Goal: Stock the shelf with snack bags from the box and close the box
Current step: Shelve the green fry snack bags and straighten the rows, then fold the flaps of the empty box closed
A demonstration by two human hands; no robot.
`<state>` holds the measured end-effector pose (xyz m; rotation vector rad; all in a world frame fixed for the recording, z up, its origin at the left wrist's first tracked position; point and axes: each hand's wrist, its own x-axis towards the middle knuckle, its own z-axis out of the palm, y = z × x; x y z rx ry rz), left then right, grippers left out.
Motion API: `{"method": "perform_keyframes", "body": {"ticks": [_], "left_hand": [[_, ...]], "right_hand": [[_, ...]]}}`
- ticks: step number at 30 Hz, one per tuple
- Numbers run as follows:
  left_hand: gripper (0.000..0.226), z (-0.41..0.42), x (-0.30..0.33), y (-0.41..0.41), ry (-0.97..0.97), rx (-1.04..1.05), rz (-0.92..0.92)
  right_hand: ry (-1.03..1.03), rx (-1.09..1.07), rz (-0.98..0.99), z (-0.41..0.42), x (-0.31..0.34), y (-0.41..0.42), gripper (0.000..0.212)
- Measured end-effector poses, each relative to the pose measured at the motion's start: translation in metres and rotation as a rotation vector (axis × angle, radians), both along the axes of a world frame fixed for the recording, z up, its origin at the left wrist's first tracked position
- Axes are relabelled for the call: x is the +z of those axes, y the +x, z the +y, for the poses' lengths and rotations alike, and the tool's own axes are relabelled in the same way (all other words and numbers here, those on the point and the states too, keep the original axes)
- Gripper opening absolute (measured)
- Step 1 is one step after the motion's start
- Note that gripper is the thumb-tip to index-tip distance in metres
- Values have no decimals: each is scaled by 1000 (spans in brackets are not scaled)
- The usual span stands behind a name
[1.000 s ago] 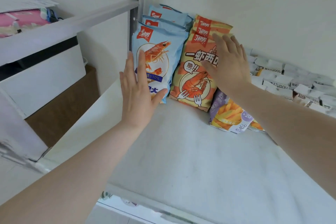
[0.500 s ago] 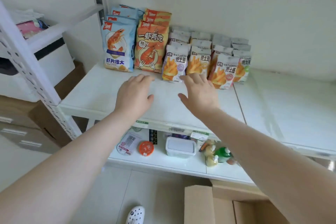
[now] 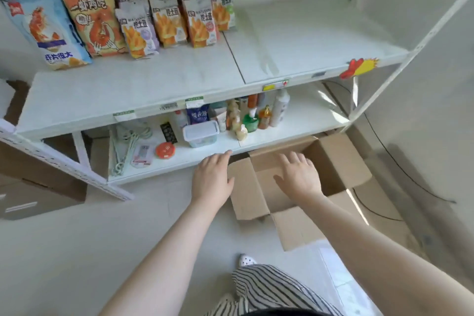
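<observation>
brown box [image 3: 336, 161], white shelf [image 3: 128, 90], black-and-white striped trousers [image 3: 269, 287]

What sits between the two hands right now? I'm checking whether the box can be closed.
In the head view, only the box's left flap lies between the left hand and right hand, both open.

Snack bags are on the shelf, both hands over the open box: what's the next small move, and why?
Probably fold a flap shut. The box shows only bare cardboard inside, and both the left hand and right hand are free, the left beside the left flap.
</observation>
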<state>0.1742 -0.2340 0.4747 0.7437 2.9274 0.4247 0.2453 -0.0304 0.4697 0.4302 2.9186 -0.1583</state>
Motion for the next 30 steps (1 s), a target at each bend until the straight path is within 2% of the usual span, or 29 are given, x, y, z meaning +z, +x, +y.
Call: {"method": "perform_keyframes", "body": {"ticks": [3,8,16,23,30], "left_hand": [[68,21,-27,38,-41,-94,-84],[66,48,-63,94,-84,-136,-194],[64,151,-89,112,-97,-114,-243],[62,258,-162,129,-29,219,-504],[53,310,-275,175,125,668,-738]], "right_hand": [[-23,-132,-19,18,-19,55,57],[-19,-239,-88,48,-39,121,53],[-66,-257,-94,143,-62,148,59],[-102,-175,-203,266,-122,136,59],[-268,-159,-322,286,-250,139,63]]}}
